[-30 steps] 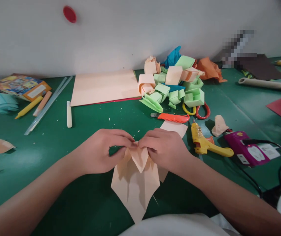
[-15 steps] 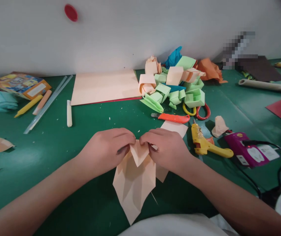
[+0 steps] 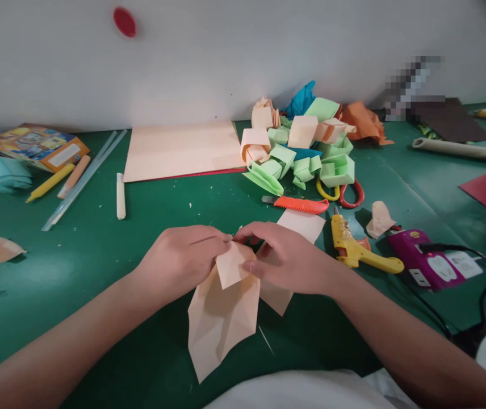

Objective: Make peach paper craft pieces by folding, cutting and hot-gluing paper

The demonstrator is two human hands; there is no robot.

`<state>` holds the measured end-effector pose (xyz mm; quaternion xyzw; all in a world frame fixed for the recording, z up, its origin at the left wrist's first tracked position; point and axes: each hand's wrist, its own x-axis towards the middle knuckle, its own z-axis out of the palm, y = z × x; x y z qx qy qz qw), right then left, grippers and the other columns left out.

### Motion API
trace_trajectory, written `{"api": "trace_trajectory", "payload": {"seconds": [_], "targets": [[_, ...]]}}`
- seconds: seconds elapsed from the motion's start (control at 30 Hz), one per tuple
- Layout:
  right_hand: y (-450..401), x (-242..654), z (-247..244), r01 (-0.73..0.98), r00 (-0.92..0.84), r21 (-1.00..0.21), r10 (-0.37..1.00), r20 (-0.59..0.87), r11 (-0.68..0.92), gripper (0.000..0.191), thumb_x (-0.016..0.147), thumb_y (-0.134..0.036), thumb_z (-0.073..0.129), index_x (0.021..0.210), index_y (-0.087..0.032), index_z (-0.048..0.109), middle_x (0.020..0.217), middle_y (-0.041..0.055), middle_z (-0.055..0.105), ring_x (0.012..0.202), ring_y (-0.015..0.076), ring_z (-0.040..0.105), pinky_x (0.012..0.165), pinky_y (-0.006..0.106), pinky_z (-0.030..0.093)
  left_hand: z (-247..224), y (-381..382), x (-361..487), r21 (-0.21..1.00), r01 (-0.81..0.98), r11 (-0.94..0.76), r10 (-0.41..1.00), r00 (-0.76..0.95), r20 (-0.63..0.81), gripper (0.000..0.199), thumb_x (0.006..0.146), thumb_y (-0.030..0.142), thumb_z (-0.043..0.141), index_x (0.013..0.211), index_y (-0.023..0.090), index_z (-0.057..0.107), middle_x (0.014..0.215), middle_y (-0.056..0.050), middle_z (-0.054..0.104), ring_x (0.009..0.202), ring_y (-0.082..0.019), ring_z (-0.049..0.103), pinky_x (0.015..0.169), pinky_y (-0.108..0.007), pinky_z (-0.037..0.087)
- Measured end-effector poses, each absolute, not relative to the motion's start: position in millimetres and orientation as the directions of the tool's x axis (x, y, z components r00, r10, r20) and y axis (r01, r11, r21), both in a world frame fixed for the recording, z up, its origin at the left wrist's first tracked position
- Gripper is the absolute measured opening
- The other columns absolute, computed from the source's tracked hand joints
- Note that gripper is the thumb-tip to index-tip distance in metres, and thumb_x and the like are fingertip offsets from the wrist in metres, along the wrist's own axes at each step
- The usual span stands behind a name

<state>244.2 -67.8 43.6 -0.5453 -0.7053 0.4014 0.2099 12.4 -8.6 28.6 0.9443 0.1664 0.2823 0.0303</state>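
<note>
A creased sheet of peach paper (image 3: pixel 225 318) hangs from my hands at the front middle, its upper end folded over in a flap. My left hand (image 3: pixel 185 255) is closed on the fold's upper left, thumb and finger pinching it. At the right side of the flap, my right hand (image 3: pixel 279 258) holds the paper between thumb and fingers, its grip wider and its fingers curled behind. Beneath and beside my right hand lies another peach paper piece (image 3: pixel 302 224) on the green table. Some fingertips are hidden behind the fold.
An orange cutter knife (image 3: pixel 301 205), scissors (image 3: pixel 351 195) and a yellow glue gun (image 3: pixel 353 247) lie to the right. Folded paper pieces (image 3: pixel 285 153) are heaped behind, beside a large peach sheet (image 3: pixel 183 150). A purple power strip (image 3: pixel 430 258) trails cables at right.
My right hand has loosened its pinch, with thumb and fingers spread wider on the flap. The hanging paper has swung slightly left and the flap has turned.
</note>
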Motion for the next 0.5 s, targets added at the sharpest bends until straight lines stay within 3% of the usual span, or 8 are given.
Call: {"api": "trace_trajectory", "payload": {"seconds": [0.1,0.2,0.4,0.5], "targets": [[-68,240,43,0.621,-0.299,-0.783,0.938,-0.178,0.049,0.031,0.088,-0.035,0.071,0.117,-0.024,0.067,0.115,0.004,0.072,0.1,0.0222,0.065,0.081,0.036,0.051,25,-8,13,0.16,0.308,-0.938,0.342,0.748,0.569,0.026,0.09,0.001,0.051,0.088,0.017,0.071,0.091,-0.002,0.08,0.087,-0.014,0.078,0.077,-0.022,0.062],[-67,238,39,0.64,-0.274,-0.767,0.943,-0.188,0.033,0.031,0.086,-0.035,0.074,0.114,-0.025,0.069,0.11,0.0027,0.073,0.095,0.0208,0.065,0.077,0.034,0.05,27,-6,14,0.202,0.315,-0.927,0.374,0.777,0.506,0.026,0.092,0.004,0.05,0.083,0.018,0.07,0.091,-0.002,0.08,0.088,-0.015,0.077,0.076,-0.024,0.061],[-68,238,32,0.688,-0.245,-0.722,0.96,-0.138,0.072,0.031,0.083,-0.023,0.075,0.113,-0.025,0.07,0.105,0.0016,0.073,0.088,0.0186,0.065,0.074,0.032,0.047,47,-2,11,0.49,0.358,-0.795,0.484,0.861,0.157,0.017,0.091,0.019,0.051,0.097,0.021,0.067,0.117,-0.005,0.074,0.103,-0.019,0.072,0.087,-0.029,0.057],[-69,236,31,0.7,-0.242,-0.706,0.966,-0.093,0.107,0.024,0.086,-0.022,0.07,0.109,-0.024,0.071,0.1,0.0008,0.073,0.081,0.0165,0.063,0.07,0.03,0.045,49,-2,17,0.51,0.547,-0.664,0.621,0.783,-0.032,0.019,0.093,0.037,0.058,0.104,0.024,0.066,0.108,-0.002,0.075,0.09,-0.019,0.072,0.072,-0.027,0.055]]}}
